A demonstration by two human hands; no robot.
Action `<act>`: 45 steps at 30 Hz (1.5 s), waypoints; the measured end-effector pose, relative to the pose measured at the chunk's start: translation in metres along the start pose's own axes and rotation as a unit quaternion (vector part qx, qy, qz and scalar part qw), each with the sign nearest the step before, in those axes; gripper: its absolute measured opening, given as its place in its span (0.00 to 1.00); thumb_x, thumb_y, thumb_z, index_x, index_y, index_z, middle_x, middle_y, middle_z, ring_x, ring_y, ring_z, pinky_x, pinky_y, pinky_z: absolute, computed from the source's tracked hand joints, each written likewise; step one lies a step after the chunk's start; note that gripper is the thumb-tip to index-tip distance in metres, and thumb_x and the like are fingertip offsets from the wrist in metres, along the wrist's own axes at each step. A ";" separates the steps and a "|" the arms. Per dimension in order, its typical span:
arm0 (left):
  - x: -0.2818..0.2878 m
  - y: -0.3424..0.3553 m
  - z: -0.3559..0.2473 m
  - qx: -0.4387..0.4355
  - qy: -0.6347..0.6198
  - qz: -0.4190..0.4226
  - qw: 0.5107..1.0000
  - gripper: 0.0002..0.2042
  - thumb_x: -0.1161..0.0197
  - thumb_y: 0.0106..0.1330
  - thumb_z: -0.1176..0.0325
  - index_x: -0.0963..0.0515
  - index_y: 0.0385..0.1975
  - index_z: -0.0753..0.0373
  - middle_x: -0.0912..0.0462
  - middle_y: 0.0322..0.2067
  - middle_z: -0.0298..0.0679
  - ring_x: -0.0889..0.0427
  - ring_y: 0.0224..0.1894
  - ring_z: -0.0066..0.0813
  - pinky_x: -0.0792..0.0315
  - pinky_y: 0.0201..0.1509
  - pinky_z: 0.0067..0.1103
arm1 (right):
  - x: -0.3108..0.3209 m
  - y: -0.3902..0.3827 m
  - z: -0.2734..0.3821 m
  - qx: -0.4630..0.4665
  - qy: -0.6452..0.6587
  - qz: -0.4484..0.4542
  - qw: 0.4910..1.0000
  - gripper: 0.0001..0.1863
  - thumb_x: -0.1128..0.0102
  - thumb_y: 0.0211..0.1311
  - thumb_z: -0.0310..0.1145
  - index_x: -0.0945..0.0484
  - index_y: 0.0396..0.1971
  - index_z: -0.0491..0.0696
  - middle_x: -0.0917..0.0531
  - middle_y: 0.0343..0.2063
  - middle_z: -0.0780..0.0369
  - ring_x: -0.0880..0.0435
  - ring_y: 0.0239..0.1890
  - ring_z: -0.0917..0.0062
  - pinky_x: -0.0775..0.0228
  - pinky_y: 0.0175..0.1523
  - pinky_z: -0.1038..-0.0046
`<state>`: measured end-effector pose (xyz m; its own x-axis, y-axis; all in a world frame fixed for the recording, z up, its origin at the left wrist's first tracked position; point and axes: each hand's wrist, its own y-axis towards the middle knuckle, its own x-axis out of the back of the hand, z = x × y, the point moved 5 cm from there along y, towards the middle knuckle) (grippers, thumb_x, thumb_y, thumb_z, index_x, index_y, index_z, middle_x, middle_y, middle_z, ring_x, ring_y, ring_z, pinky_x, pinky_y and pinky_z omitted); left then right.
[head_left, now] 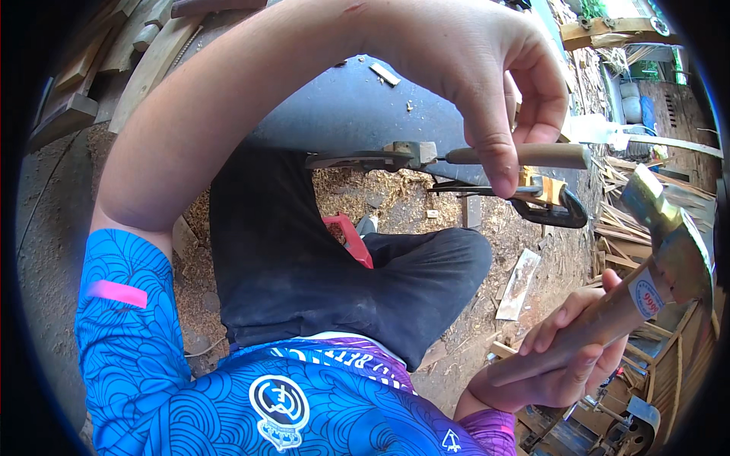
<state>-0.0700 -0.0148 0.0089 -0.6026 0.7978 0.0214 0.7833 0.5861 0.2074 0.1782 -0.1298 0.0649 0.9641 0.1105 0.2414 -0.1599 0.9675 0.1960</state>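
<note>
Starting at the left, the person's bare left arm sweeps in a big arc up and across the frame, coming out of a blue patterned sleeve [129,319]. They're sitting with dark trousers [304,258] crossed over a ground covered in sawdust and wood chips [395,197], and there's a red bit of something [351,235] poking out by the knee.

Following that arm over, the left hand [487,68] hangs down from the top with the fingers [494,137] curled and pinched together around the wooden handle of a chisel [525,156]. The thumb and forefinger close over the handle near its front end, so the handle runs out sideways to the right past the fingertips, while the metal shank points left into a small wooden block [407,152] on the dark slab [350,106]. Just below the chisel sits a clamp [547,201], dark metal, with a yellowish wood piece in it.

Further right and lower, the right hand [563,357] is wrapped tight around the wooden shaft of a hammer [661,235], fingers fully closed, with the metal head up by the right edge. Scrap wood strips [616,235] are piled behind it.
</note>
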 end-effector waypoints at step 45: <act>-0.006 -0.009 -0.010 0.054 0.176 -0.037 0.982 0.08 0.20 0.54 0.67 0.13 0.27 0.62 0.13 0.23 0.30 0.20 0.24 0.17 0.29 0.31 0.18 | -0.021 0.015 0.007 0.069 -0.021 -0.027 0.997 0.53 0.29 0.63 0.48 0.49 0.67 0.21 0.24 0.23 0.48 0.26 0.15 0.77 0.32 0.16 0.82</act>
<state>-0.0745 -0.0265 0.0173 -0.6589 0.6657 0.3504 0.7358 0.6672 0.1160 0.1540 -0.1194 0.0689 0.9627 0.0459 0.2666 -0.1382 0.9306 0.3389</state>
